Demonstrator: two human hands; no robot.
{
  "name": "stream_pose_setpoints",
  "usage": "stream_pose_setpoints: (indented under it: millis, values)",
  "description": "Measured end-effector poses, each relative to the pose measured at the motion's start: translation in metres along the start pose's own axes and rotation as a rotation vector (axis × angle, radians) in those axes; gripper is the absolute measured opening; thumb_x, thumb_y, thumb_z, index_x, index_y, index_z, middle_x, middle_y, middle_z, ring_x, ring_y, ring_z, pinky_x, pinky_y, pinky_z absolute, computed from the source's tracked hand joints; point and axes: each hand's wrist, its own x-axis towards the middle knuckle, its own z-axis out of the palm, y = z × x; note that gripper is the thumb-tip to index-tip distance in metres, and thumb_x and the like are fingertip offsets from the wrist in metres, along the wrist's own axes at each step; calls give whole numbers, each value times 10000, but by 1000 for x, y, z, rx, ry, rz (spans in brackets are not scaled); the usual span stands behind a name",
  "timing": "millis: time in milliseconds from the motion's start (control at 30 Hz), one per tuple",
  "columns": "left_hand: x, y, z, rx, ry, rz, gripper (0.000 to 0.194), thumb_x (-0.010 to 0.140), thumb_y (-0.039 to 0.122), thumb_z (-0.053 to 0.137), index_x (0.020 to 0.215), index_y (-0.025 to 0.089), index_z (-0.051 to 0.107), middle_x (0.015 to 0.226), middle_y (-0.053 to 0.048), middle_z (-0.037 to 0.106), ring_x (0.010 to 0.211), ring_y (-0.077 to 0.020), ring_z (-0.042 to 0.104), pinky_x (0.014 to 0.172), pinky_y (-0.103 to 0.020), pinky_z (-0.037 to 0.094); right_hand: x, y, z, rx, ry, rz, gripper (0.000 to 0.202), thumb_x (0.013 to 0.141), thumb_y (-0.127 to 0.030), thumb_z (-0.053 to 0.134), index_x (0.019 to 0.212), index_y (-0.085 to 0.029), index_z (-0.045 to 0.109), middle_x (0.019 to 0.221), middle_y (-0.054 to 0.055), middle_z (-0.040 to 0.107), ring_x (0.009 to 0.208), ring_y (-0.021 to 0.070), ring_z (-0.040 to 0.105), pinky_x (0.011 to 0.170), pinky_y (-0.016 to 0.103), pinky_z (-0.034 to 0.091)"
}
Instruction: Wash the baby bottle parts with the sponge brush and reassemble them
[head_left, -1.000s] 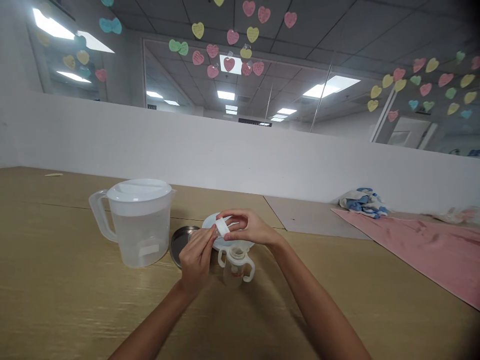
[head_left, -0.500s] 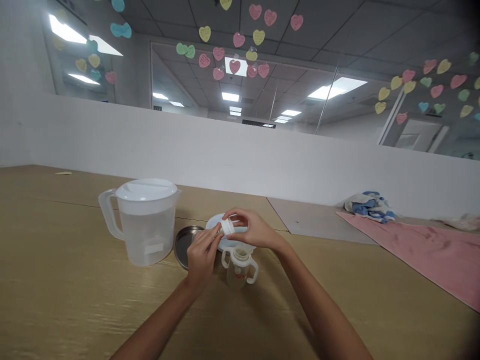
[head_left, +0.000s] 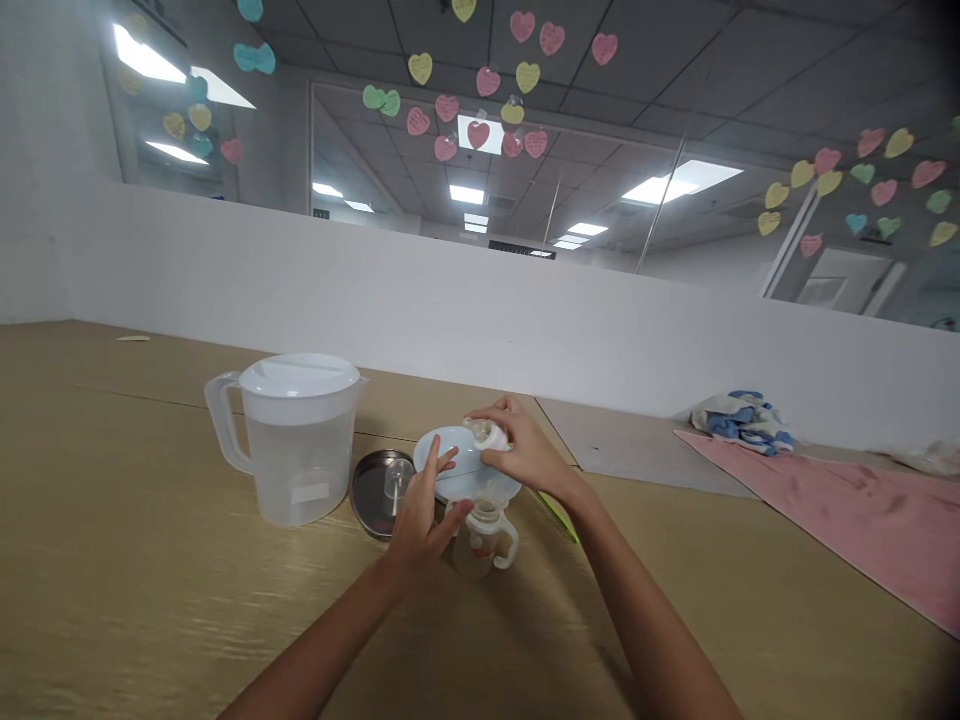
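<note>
Between the thumb and fingers of my right hand [head_left: 529, 450] is a white bottle collar [head_left: 489, 436] with a clear nipple on it, held above a pale blue dish [head_left: 452, 462]. My left hand [head_left: 420, 520] has its fingers spread and holds nothing; its thumb is close to the mouth of a small two-handled bottle [head_left: 480, 540]. That bottle stands upright and uncapped on the table, its left handle mostly hidden by my left hand. A round metal tray [head_left: 367, 495] with a clear cap-like piece [head_left: 396, 482] in it lies left of my left hand.
A large lidded pitcher [head_left: 300, 450] of clear liquid stands on the left of the brown table [head_left: 150, 560]. Behind my right wrist lies a thin green item [head_left: 557, 517]. A pink cloth [head_left: 840, 510] and a crumpled blue-and-white cloth [head_left: 742, 422] are at the right.
My left hand has let go of the white collar and opened. My right hand has moved slightly right with the collar, whose nipple now shows. The green item has come into view.
</note>
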Motion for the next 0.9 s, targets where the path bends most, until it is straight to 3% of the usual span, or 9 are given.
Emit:
stream_pose_setpoints:
  millis: [67, 200, 400, 533, 667, 900]
  values:
    - [-1, -1, 3, 41, -88, 77, 891, 799, 547, 517, 1441, 189, 12, 1202, -135, 584, 1099, -280, 533, 926, -452, 382, -3, 3, -15, 37, -76, 31, 391, 678, -178, 618, 1067, -220, 599, 990, 40, 483, 898, 182, 504, 793, 319, 425]
    - [-3, 0, 7, 131, -165, 116, 977, 710, 602, 590, 1435, 162, 105, 1014, -108, 651, 989, -283, 566, 884, -450, 405, -10, 10, -36, 29, -388, 12, 307, 674, -287, 674, 958, -197, 600, 904, 13, 549, 849, 171, 523, 764, 297, 424]
    - [-5, 4, 10, 156, -161, 37, 945, 689, 569, 635, 1416, 161, 189, 1014, -119, 629, 961, -281, 562, 858, -453, 423, -9, 15, -19, -65, -609, 30, 360, 613, -258, 710, 948, -218, 584, 922, 5, 583, 817, 163, 532, 666, 259, 422]
    - [-5, 3, 9, 146, -165, -5, 920, 668, 556, 662, 1393, 170, 248, 1069, -134, 607, 981, -287, 558, 837, -445, 442, -7, 8, -7, -135, -626, 44, 354, 620, -283, 697, 951, -220, 590, 915, 11, 583, 757, 151, 532, 580, 236, 395]
    - [-5, 3, 9, 147, -162, -22, 888, 671, 548, 664, 1380, 181, 275, 1056, -122, 607, 969, -277, 563, 831, -433, 447, -8, 3, -9, -102, -598, -3, 207, 738, -265, 563, 929, -205, 617, 949, 32, 601, 810, 151, 538, 615, 235, 390]
    - [-6, 5, 11, 152, -131, -30, 806, 658, 512, 676, 1318, 160, 378, 989, -97, 624, 893, -257, 576, 775, -393, 466, -6, 3, 11, -316, -377, 113, 177, 782, -348, 512, 813, -187, 580, 759, 32, 611, 655, 144, 503, 538, 240, 307]
